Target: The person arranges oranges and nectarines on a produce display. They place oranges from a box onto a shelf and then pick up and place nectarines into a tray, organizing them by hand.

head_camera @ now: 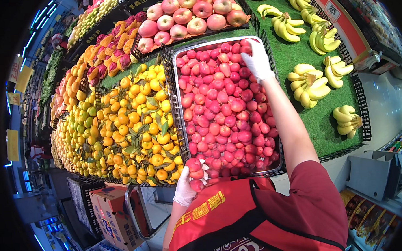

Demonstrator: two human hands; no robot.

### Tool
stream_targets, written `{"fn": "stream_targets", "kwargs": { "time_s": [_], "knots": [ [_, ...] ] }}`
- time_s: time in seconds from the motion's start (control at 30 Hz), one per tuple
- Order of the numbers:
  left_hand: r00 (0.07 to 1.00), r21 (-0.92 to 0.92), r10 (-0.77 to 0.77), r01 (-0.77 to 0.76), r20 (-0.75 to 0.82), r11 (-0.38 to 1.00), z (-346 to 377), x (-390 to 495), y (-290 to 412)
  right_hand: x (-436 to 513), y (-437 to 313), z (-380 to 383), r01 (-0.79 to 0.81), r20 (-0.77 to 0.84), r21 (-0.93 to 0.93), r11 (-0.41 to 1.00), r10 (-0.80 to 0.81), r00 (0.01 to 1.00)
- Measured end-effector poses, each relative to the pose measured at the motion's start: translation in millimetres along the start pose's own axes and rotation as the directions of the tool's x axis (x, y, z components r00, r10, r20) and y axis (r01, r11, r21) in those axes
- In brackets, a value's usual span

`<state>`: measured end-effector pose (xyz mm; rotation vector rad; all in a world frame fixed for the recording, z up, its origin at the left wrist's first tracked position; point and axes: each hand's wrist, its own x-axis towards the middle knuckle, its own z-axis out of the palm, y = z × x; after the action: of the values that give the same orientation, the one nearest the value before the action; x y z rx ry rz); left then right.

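Observation:
White gloves cover both hands. Reaching to the far right corner of a metal tray (177, 93), my right hand (257, 60) has its fingers around a small red apple (245, 49) lying with the others. Small red apples (220, 97) fill the tray, closely heaped. At the tray's near left corner, close to my body, my left hand (186, 186) holds several small red apples (195, 169) between the thumb and the other fingers, against the red apron (221, 208).
Leafy mandarins (130, 128) lie left of the tray behind a black plastic rail (169, 79). Large pink apples (182, 17) are stacked beyond it. Bunches of bananas (308, 83) rest on green artificial turf (285, 58) at right. A cardboard box (114, 213) stands below, left.

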<state>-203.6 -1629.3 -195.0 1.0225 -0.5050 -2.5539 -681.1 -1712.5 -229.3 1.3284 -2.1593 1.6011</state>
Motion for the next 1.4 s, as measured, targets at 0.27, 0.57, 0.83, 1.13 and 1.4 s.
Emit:
{"fn": "stream_targets", "kwargs": {
  "time_s": [0.27,0.57,0.83,1.13,1.4],
  "knots": [
    [0.998,0.006,-0.026,0.026,0.056,1.000,-6,-2,1,-71,-61,39,0.063,0.553,-0.121,0.991,0.014,0.833],
    [0.999,-0.008,-0.013,0.013,0.031,1.000,-9,-3,0,-10,-10,18,-0.203,0.156,0.111,0.973,0.184,0.970],
    [0.999,-0.012,-0.003,0.004,0.048,1.000,-10,1,-6,26,0,12,0.072,0.208,-0.240,0.968,-0.021,0.978],
    [0.998,-0.021,-0.038,0.039,0.043,0.999,-10,0,-4,-22,-39,90,0.221,0.348,-0.642,0.735,0.023,0.937],
    [0.998,-0.054,-0.040,0.043,0.053,0.998,-11,-4,-9,-25,-36,81,0.163,0.354,-0.471,0.867,0.016,0.935]
  ]
}}
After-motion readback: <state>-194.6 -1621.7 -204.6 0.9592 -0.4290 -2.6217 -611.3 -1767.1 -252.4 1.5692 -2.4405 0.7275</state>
